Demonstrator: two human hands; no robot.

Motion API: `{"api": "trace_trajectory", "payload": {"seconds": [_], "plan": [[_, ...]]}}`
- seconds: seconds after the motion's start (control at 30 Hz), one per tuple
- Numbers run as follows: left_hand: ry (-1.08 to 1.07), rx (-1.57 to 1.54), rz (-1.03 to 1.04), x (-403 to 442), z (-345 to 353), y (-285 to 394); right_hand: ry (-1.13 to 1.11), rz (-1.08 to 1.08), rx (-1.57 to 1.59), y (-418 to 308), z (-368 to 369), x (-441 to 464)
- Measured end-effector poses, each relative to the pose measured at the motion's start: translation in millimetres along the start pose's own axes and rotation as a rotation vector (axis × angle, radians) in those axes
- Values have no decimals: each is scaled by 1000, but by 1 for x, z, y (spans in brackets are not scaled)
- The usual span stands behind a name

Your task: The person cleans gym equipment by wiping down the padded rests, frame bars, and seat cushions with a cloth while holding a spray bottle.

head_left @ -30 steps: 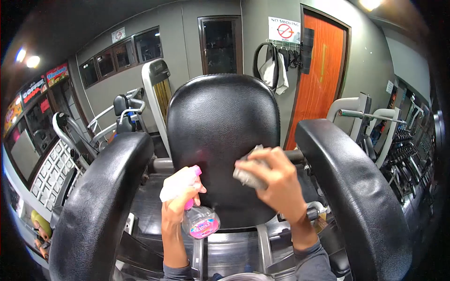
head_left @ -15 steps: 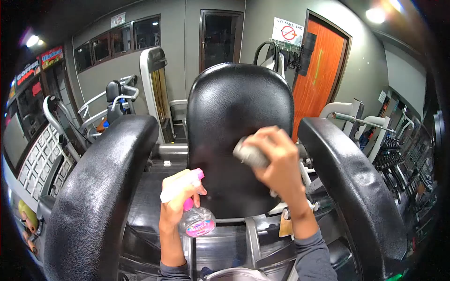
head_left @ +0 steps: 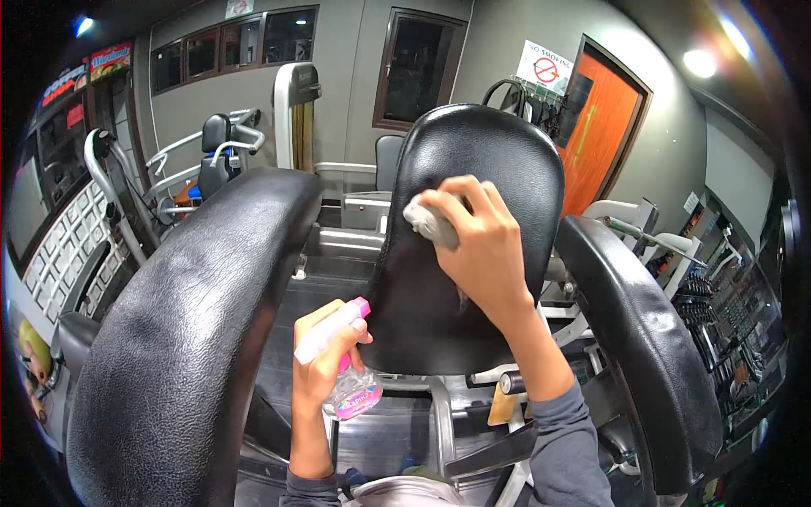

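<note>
Looks to be in the middle of wiping a tall, black, shiny, leather-like back pad with round corners [head_left: 486,148]. Holding a scrunched-up, light grey cloth [head_left: 429,224] in the right hand [head_left: 486,249], with the grip clamped on it and the fingers bent. Reaching with it to the middle of the pad, a bit toward the left edge. Maybe pressing it on the pad, but cannot tell for sure. Holding a see-through plastic spray bottle with a white and pink top [head_left: 353,395] in the left hand [head_left: 321,376], with the grip closed around the neck and top. Tilting it a little, low down, near the bottom left edge of the pad, with the pink nozzle [head_left: 363,306] up. Cannot see any spray coming out. Probably not done yet, with the cloth up at the pad and the bottle in hand. Cannot tell wiped spots from unwiped ones, or wet shine from plain light near the top. Maybe left to wipe: the top and bottom, away from the cloth. Cannot tell about the fat, curved, black padded arm on the left [head_left: 186,313] or its match on the right [head_left: 642,338] either.
</note>
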State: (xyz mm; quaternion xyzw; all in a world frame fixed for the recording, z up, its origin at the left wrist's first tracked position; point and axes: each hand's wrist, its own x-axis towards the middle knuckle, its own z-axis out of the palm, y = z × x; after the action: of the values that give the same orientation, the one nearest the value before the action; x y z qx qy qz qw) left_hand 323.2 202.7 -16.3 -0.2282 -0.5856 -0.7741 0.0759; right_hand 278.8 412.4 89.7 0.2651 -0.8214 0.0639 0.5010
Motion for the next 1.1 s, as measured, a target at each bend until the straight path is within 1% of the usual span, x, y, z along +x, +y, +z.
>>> {"api": "trace_trajectory", "payload": {"seconds": [0.07, 0.13, 0.2, 0.27, 0.4, 0.47, 0.53, 0.57, 0.6, 0.67, 0.7, 0.73, 0.77, 0.8, 0.83, 0.87, 0.93, 0.97, 1.0, 1.07, 1.1], "plan": [[11, -6, -9, -3, -2, 0, -31, -141, -26, -8, 10, 12], [15, 2, -11, -7, -6, -3, -250, -338, -65, -22, 25, 6], [46, -19, 8, -11, -6, -7, -552, -507, -116, -44, 37, -9], [59, 7, -27, -15, -8, -7, -655, -555, -131, -57, 43, -5], [72, 5, -79, -25, -15, -13, -615, -357, -330, -52, 50, 37], [149, 21, -112, -32, -18, -17, -752, -348, -382, -58, 61, 42], [182, 38, -109, -37, -21, -18, -915, -418, -361, -70, 70, 34], [212, 57, -100, -40, -22, -18, -959, -474, -303, -73, 79, 25], [219, 57, -99, -41, -21, -19, -999, -529, -144, -72, 85, 16], [211, 111, -106, -45, -26, -21, -1071, -630, -136, -88, 78, 7], [205, 97, -99, -47, -27, -21, -1075, -622, -163, -87, 78, 5], [206, 102, -100, -48, -28, -20, -948, -604, -136, -78, 70, 6], [205, 104, -125, -49, -29, -19, -932, -521, -142, -70, 53, 17], [201, 104, -151, -51, -30, -18, -794, -459, -280, -62, 41, 22], [200, 101, -142, -50, -28, -18, -606, -354, -200, -43, 33, 23], [195, 98, -147, -49, -28, -20, -519, -305, -99, -34, 22, 24], [193, 79, -100, -47, -28, -26, -502, -348, -67, -36, 14, 6], [186, 77, -99, -46, -30, -26, -418, -491, -190, -43, 24, -16], [162, 84, -85, -44, -30, -26, -556, -540, -64, -45, 21, -33], [138, 94, -68, -43, -29, -24, -393, -616, 25, -47, 30, -68], [139, 91, -74, -43, -28, -22, -379, -540, 55, -36, 28, -72]]}}
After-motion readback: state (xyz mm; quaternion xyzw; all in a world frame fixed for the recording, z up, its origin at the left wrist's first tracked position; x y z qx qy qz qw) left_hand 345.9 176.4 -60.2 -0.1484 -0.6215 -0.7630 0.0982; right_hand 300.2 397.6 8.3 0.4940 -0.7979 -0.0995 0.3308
